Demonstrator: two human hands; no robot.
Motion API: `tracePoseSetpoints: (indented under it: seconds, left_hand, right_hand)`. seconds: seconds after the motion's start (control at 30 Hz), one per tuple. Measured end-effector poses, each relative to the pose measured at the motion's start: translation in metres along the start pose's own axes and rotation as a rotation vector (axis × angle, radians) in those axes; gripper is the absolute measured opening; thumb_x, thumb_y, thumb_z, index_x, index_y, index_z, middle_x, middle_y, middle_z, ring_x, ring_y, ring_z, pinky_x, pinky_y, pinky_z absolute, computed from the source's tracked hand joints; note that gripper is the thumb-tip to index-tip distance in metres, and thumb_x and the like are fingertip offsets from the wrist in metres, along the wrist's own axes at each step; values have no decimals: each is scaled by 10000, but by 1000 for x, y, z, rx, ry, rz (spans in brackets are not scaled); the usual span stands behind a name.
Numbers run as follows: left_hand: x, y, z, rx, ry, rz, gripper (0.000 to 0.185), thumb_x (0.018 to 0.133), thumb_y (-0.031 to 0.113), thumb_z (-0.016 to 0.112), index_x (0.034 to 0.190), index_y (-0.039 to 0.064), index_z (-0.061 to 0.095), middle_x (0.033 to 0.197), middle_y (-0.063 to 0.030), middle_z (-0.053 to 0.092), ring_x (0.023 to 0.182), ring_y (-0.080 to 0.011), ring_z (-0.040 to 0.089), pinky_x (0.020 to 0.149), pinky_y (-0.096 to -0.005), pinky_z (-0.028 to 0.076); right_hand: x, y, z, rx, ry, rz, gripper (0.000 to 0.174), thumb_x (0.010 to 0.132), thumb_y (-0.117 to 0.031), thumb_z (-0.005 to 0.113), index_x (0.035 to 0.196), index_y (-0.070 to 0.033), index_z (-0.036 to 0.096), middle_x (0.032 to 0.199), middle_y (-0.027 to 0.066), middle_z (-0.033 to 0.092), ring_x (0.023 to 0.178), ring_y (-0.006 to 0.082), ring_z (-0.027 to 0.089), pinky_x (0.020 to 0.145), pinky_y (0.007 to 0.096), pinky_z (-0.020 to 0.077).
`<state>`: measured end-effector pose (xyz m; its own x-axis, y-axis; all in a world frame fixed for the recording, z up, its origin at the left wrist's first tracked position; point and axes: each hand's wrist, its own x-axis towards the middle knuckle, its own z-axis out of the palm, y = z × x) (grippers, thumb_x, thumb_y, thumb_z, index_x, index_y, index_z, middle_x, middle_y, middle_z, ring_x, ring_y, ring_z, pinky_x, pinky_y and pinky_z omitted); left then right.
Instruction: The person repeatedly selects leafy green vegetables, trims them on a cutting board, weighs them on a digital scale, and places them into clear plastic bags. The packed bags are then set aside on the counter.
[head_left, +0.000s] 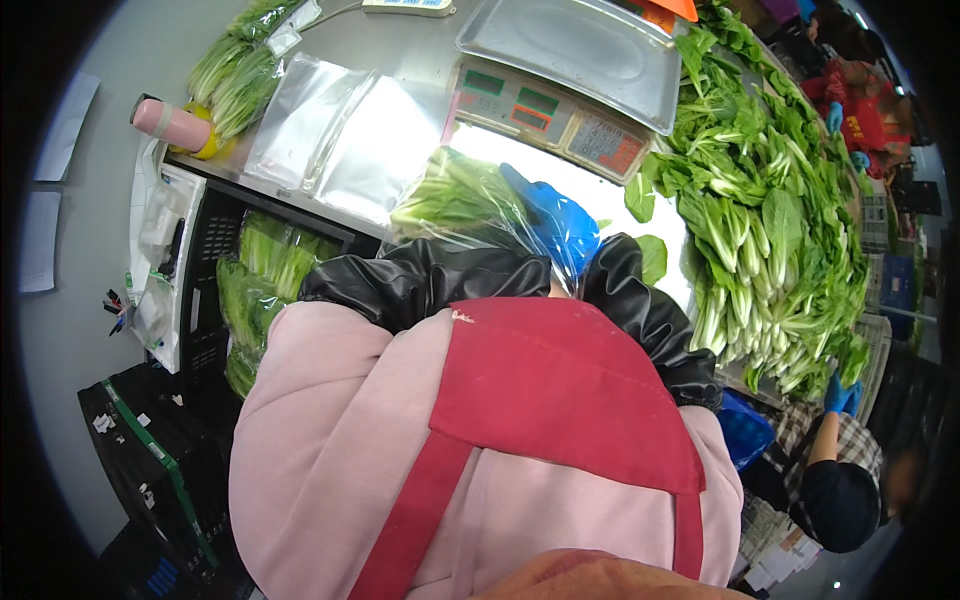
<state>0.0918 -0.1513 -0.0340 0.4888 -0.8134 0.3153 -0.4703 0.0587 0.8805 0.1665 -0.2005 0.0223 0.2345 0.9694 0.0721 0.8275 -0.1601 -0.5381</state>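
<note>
A clear plastic bag of leafy greens (469, 199) lies on the white work surface right before me, its film drawn together towards my body. My right hand (562, 221), in a blue glove, grips the bag at its right side, with fingers reaching over the film. Shiny black sleeve covers (427, 277) run up both forearms. Of my left hand only a sliver of skin shows by the sleeve end at the apron's top edge; the rest is hidden. Loose green leaves (652, 257) lie to the right of the glove.
Beyond the bag stands a digital scale (551, 112) with a metal pan (577, 52). Flat clear bags (352, 135) lie left of it. Leafy greens (765, 225) are heaped at right, near a co-worker's gloved hands (841, 394). A black crate (214, 262) holds bagged greens. A pink bottle (172, 124) is at left.
</note>
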Motion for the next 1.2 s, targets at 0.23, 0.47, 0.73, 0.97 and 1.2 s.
tracePoseSetpoints:
  seconds: [0.23,0.47,0.73,0.97,1.2]
  left_hand:
    - [2,120,-65,264,448,-473,297,1003,258,472,1148,50,626,1122,-164,658,984,-339,636,829,-405,519]
    - [-7,230,-101,55,791,-38,313,1005,184,476,1041,-69,657,939,-163,699,873,-252,686,781,-333,543]
    - [-28,203,-112,-384,1207,-236,420,1036,296,432,1059,-67,640,891,-159,699,778,-228,688,732,-330,562]
    - [-35,190,-138,-464,1293,-116,413,1035,301,438,1114,-61,617,905,-139,693,800,-208,679,710,-316,557]
    - [-39,188,-149,-399,1209,-296,446,1034,331,434,1135,-62,618,931,-147,695,779,-187,678,718,-297,554]
  right_hand:
    - [-23,46,-81,271,-382,96,439,843,-134,687,1272,-84,608,1003,156,694,884,299,676,744,349,526]
    - [-15,-61,-201,221,342,-367,425,842,42,614,1248,-83,619,1003,142,690,847,284,680,733,329,541]
    - [-47,-4,-225,771,952,-382,269,916,5,591,1180,-20,637,1137,114,675,1053,201,644,934,322,523]
    - [-111,31,-270,781,857,-189,339,973,-93,514,1293,16,530,1282,170,587,1191,263,561,1014,351,460]
    - [-121,114,-216,-265,876,437,524,862,-72,684,1357,-56,513,1388,144,508,1297,266,463,1091,384,357]
